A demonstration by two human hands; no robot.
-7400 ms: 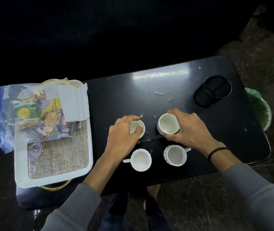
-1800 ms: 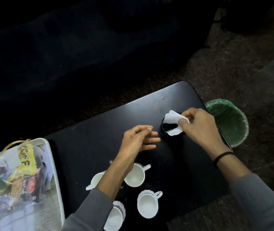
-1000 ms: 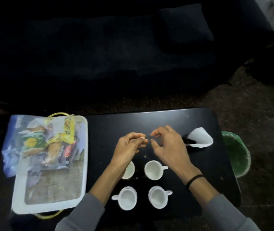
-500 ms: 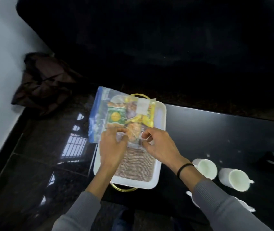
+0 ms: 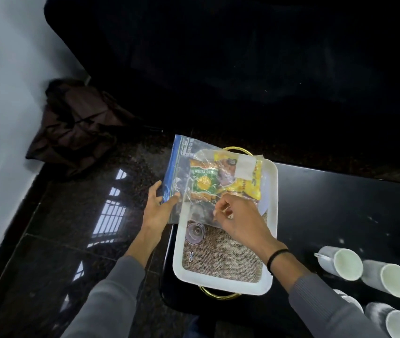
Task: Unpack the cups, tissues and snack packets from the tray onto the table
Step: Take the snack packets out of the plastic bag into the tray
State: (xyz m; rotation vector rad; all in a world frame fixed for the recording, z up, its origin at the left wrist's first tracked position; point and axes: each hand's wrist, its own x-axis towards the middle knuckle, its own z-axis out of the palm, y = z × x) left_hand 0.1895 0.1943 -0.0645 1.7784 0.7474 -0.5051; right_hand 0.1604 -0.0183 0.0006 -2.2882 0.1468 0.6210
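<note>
Snack bag: the clear zip bag (image 5: pixel 194 181) of snack packets (image 5: pixel 203 185) is lying across the tray's far-left corner, overhanging its left edge, apparently to be lifted out whole.
Left hand (image 5: pixel 157 208): fingers are spread under the overhanging side, thumb on top, so the sag is supported.
Right hand (image 5: pixel 238 218): fingertips are pinched on the bag's near edge.
Tray (image 5: pixel 270 215): set at the table's left end, burlap mat (image 5: pixel 220 259) bared.
Cups (image 5: pixel 345 263): four stand near the table's near edge.
Change: half a second ago both hands were over the tray; the left is now moved outward.
</note>
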